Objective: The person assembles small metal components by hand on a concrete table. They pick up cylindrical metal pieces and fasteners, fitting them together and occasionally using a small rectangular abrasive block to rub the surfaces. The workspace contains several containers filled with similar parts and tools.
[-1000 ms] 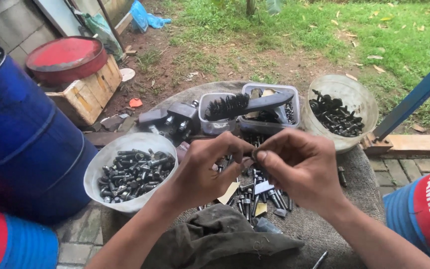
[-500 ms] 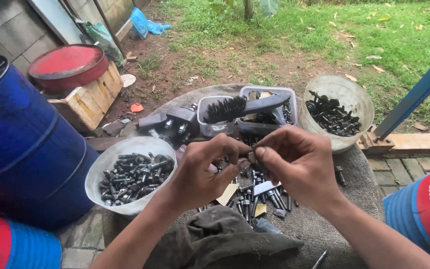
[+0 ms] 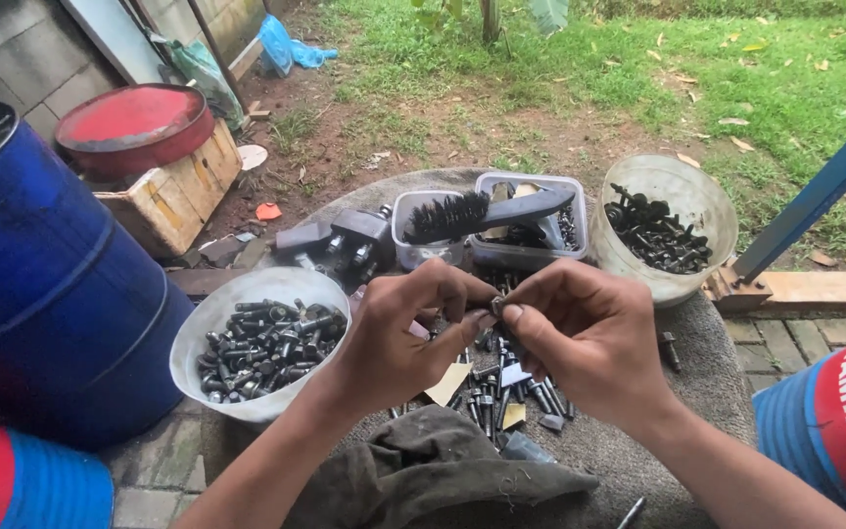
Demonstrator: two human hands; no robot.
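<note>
A small bolt [image 3: 494, 306], probably lying left-right, is pinched between left hand [image 3: 399, 338] and right hand [image 3: 580, 338] fingertips.

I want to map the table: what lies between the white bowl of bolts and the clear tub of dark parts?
In the head view, between the white bowl and clear tub sit two small plastic containers with a wire brush across them.

Soft, even daylight fills the frame, brightest on the grass [image 3: 717, 69] in the upper right. Shadows are faint and diffuse; the darkest patch lies under the hands at centre. No strong glare shows, only a dull sheen on the blue drum [image 3: 41, 284] at left. Focus is sharp centrally, with slight wide-angle stretching toward the edges.
</note>
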